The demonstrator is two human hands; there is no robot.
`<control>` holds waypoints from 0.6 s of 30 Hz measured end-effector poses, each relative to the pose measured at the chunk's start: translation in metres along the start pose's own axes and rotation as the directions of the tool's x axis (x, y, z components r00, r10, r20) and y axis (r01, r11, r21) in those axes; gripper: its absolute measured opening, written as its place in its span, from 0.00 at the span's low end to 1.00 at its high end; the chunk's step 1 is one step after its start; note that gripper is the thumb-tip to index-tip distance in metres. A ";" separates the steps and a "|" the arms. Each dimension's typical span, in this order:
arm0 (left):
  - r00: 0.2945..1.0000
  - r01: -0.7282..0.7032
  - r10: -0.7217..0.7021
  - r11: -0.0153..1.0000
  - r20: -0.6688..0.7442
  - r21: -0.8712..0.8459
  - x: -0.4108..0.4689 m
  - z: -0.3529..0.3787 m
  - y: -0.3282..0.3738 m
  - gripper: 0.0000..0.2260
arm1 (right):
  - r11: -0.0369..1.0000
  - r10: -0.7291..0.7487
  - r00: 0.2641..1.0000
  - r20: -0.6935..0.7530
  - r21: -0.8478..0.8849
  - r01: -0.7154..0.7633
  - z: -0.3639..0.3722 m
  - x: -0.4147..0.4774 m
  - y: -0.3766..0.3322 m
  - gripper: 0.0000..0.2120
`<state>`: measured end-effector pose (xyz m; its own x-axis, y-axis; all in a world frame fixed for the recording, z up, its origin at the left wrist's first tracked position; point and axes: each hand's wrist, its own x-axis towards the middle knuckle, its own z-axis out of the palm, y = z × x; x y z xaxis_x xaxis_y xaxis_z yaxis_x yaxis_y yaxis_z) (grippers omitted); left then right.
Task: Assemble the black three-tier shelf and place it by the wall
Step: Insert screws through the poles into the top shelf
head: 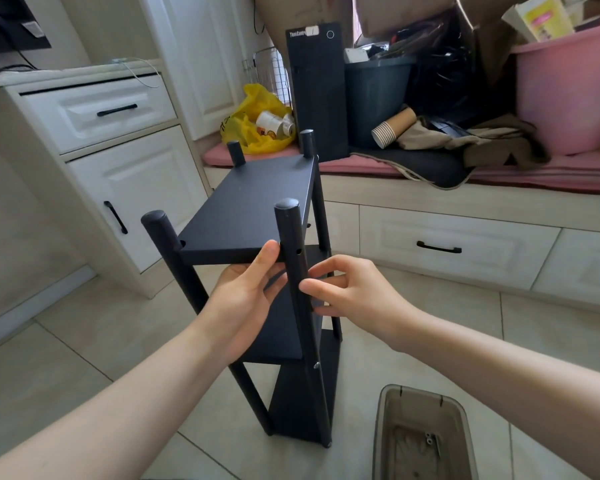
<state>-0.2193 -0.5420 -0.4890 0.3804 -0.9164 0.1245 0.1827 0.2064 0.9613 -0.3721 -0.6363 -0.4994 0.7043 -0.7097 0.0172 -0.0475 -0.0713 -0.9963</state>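
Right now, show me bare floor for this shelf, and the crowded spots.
Bare tiles lie left of the shelf, up to the white cabinet, and right of it, between the drawers and the grey bin. The bench is crowded: yellow bag, computer tower, paper cups, pink tub.

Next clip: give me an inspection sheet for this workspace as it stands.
Surface: tiled floor; the shelf stands upright on it.
Job's things: black shelf, three boards on four posts; open hole in near-right post; clear tray beside it holds small hardware.
Clutter: yellow bag, paper cups, computer tower, pink tub on the bench.
Hands: left hand grips top board at its front edge; right hand pinches near-right post.
Cables: white cable on the counter.
Surroundings: white cabinets and drawers.
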 end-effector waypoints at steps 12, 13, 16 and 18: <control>0.999 0.012 -0.009 0.999 0.051 -0.050 0.001 -0.002 0.002 0.14 | 0.991 -0.012 0.999 -0.050 -0.132 0.005 -0.005 -0.011 0.008 0.09; 0.999 0.012 -0.009 0.998 0.054 -0.056 0.000 -0.003 0.002 0.14 | 0.990 -0.003 0.999 -0.045 -0.143 -0.003 -0.007 -0.014 0.010 0.08; 0.998 0.008 -0.004 0.998 0.057 -0.068 0.000 -0.003 0.002 0.14 | 0.986 0.029 0.998 -0.061 -0.164 -0.039 -0.018 -0.022 0.017 0.06; 0.998 0.006 -0.002 0.998 0.059 -0.070 0.000 -0.003 0.002 0.14 | 0.982 0.063 0.996 -0.070 -0.171 -0.074 -0.025 -0.029 0.023 0.04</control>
<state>-0.2167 -0.5406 -0.4882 0.3259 -0.9355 0.1369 0.2478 0.2242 0.9425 -0.4116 -0.6347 -0.5209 0.6484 -0.7603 -0.0398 -0.2202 -0.1372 -0.9658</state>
